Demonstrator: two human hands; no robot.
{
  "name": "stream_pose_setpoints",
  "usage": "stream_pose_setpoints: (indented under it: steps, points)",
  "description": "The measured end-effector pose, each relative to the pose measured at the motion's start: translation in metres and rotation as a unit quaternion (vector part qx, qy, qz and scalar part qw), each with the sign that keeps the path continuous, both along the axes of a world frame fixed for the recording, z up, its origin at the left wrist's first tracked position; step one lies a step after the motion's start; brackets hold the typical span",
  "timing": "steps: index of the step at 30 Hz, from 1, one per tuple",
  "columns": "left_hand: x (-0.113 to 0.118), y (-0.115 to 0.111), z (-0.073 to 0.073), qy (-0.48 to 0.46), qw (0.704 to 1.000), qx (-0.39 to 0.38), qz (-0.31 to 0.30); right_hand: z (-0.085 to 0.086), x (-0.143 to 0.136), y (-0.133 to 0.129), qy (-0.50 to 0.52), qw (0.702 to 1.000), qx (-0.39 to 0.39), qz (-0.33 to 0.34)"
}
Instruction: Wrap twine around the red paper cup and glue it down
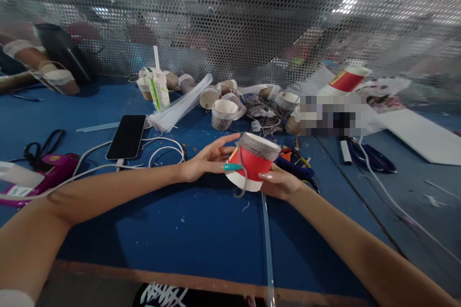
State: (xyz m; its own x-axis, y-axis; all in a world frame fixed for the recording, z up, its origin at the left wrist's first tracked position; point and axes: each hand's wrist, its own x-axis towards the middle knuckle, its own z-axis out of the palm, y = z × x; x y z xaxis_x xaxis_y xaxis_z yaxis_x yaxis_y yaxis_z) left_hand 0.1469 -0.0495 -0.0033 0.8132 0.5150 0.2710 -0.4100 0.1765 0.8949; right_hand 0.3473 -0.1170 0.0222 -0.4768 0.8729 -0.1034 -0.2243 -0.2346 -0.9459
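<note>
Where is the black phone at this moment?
In the head view, the phone lies on the blue table, left of the person's left hand, with a white cable at its near end.

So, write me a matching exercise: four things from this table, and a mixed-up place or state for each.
1. Red-banded cup
2. Phone
3. Drink carton
4. Purple tool

A. Has a white straw standing up from it
B. Lies at the left, beside a bundled black cord
C. Has grey yarn wound below its rim
D. Dark-screened, with a white cable at its end

Pairs: 1-C, 2-D, 3-A, 4-B
</note>
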Motion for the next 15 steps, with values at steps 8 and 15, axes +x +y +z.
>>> stream_pose_setpoints:
  steps: [8,15]
  points:
    - [0.001,0.002,0.002,0.032,0.997,0.058,0.04,0.001,-0.005,0.0,-0.016,0.999,-0.006,-0.045]
    - [0.01,0.007,-0.002,0.023,0.966,0.077,0.247,0.006,-0.009,0.007,-0.016,0.994,-0.045,-0.095]
